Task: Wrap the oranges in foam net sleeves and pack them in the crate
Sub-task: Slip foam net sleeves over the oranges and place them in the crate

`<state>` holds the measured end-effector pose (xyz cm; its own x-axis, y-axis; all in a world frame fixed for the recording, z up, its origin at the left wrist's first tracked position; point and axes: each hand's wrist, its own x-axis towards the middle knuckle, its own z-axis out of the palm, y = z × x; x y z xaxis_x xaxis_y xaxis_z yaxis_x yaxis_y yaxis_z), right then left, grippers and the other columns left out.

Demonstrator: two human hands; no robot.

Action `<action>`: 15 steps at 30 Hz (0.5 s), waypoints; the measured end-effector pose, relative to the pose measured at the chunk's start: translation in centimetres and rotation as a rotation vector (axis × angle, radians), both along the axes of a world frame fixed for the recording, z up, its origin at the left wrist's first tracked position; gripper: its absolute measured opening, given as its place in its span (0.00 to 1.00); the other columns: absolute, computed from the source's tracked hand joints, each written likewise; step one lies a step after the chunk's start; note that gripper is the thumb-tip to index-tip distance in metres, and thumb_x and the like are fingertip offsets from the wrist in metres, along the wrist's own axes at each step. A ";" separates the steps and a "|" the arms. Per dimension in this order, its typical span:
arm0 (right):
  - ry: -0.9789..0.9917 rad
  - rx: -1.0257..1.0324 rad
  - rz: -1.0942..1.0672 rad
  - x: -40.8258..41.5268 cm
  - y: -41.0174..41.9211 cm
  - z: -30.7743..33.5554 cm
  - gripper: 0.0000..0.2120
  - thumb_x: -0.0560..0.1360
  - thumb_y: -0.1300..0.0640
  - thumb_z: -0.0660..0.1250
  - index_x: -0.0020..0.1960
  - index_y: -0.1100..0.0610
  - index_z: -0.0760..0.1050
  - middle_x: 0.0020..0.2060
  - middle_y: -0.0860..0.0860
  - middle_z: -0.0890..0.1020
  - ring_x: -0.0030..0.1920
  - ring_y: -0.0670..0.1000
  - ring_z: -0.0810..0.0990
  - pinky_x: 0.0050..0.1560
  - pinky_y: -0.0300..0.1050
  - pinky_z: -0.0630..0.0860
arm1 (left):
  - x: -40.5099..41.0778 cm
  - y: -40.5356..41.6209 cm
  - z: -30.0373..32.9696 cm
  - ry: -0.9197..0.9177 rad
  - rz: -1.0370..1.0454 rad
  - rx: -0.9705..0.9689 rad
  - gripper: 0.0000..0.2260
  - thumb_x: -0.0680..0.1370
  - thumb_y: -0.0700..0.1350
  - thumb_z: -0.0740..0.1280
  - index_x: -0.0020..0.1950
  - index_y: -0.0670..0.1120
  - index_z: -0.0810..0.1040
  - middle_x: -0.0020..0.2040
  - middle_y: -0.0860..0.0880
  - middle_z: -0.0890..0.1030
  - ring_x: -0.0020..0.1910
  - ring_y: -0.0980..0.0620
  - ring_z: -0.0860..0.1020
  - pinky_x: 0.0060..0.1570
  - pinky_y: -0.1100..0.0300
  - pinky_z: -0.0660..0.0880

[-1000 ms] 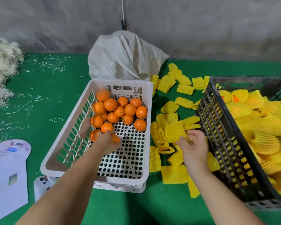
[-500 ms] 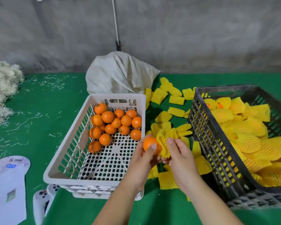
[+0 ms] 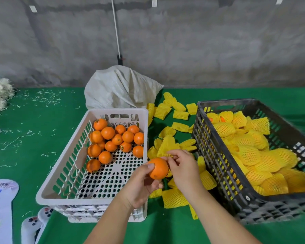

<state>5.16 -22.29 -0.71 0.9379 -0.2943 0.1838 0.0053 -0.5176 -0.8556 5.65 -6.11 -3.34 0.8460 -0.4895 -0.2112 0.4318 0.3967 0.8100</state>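
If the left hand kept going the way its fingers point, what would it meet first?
Likely the loose foam sleeves heaped between the crates, just beyond the orange that the left hand holds; depth is unclear.

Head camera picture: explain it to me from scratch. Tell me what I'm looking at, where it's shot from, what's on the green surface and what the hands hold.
There is no machine here. A person wears a wide-angle camera on the head, looking forward and down, so you see their own two bare arms reaching in from below.

The left hand holds a bare orange. The right hand pinches a yellow foam net sleeve just beside that orange.

On the green surface stands a white crate with unwrapped oranges at its far end. To its right lie loose yellow sleeves, then a black crate filled with oranges already wrapped in sleeves. A white sack stands behind the white crate, against a grey wall.
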 end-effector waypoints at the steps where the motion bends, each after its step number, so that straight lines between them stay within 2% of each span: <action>1: -0.012 0.037 -0.012 -0.3 -0.2 -0.1 0.07 0.80 0.59 0.69 0.55 0.51 0.81 0.49 0.44 0.77 0.49 0.45 0.79 0.54 0.51 0.79 | 0.0 -0.2 -0.1 0.006 0.038 0.003 0.37 0.69 0.54 0.76 0.73 0.36 0.75 0.49 0.40 0.77 0.33 0.50 0.72 0.40 0.56 0.79; 4: -0.038 0.143 -0.033 -1.2 -0.8 -0.3 0.06 0.81 0.58 0.67 0.57 0.52 0.79 0.50 0.47 0.79 0.50 0.48 0.80 0.53 0.53 0.79 | -0.2 -0.9 -0.1 -0.033 0.133 0.033 0.31 0.73 0.52 0.76 0.70 0.37 0.75 0.42 0.45 0.78 0.32 0.52 0.73 0.42 0.57 0.79; 7: -0.089 0.177 0.048 -2.5 -0.1 0.0 0.05 0.81 0.56 0.67 0.55 0.48 0.78 0.44 0.45 0.82 0.43 0.44 0.81 0.45 0.45 0.77 | -0.5 -1.4 -0.1 -0.116 0.207 0.108 0.24 0.76 0.50 0.73 0.70 0.50 0.72 0.50 0.45 0.81 0.44 0.51 0.81 0.48 0.57 0.81; 9: -0.137 0.136 0.096 -3.6 0.9 -0.1 0.04 0.80 0.53 0.67 0.54 0.45 0.77 0.46 0.41 0.82 0.47 0.44 0.82 0.46 0.41 0.78 | -0.6 -1.6 -0.2 -0.141 0.231 0.108 0.25 0.77 0.48 0.72 0.71 0.59 0.67 0.54 0.44 0.83 0.54 0.47 0.84 0.55 0.52 0.81; 11: -0.175 0.076 0.103 -4.3 1.5 -0.4 0.07 0.80 0.52 0.66 0.55 0.42 0.76 0.50 0.39 0.81 0.51 0.42 0.81 0.50 0.39 0.79 | -0.7 -1.4 -0.3 -0.145 0.184 0.042 0.33 0.75 0.46 0.73 0.76 0.64 0.64 0.57 0.44 0.84 0.59 0.43 0.82 0.60 0.49 0.78; 13: -0.168 0.074 0.077 -4.0 1.1 -0.7 0.08 0.81 0.57 0.67 0.56 0.45 0.77 0.52 0.43 0.81 0.50 0.41 0.81 0.50 0.41 0.80 | -0.6 -1.2 -0.2 -0.148 0.106 0.026 0.36 0.73 0.43 0.69 0.79 0.60 0.62 0.56 0.44 0.83 0.55 0.43 0.80 0.61 0.47 0.76; 15: -0.130 0.062 0.035 -3.6 0.2 -0.6 0.08 0.81 0.60 0.66 0.57 0.49 0.78 0.52 0.46 0.82 0.49 0.44 0.82 0.51 0.49 0.81 | -0.7 -1.2 -0.1 -0.194 0.071 0.123 0.32 0.77 0.43 0.67 0.81 0.55 0.64 0.56 0.44 0.82 0.50 0.44 0.79 0.63 0.45 0.78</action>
